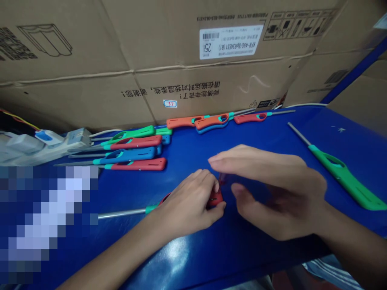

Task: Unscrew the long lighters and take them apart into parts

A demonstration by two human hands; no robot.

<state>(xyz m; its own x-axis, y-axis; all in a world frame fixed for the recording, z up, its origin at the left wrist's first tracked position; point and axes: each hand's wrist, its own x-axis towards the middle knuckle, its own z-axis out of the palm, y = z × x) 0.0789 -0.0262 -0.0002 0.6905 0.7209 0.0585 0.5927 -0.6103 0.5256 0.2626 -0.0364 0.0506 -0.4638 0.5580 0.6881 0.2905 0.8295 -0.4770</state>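
Note:
My left hand (193, 201) is wrapped over the handle of a red long-nosed gas lighter (216, 198) lying on the blue table. The lighter's metal tube points left, and its handle end shows between my thumb and fingers. Just right of that end is my right hand (272, 193), thumb and fingers apart. A small, blurred reddish thing shows by its fingertips; I cannot tell what it is or whether it is touched. Farther right, a green gas lighter (341, 173) lies slantwise, tube pointing away.
Several red, blue and green lighters (136, 164) lie stacked at the left, beside a power strip (75, 139) with plugs. Orange and red lighters (211, 121) lie along the back, against a large cardboard box (169, 48). The lower left corner is pixelated.

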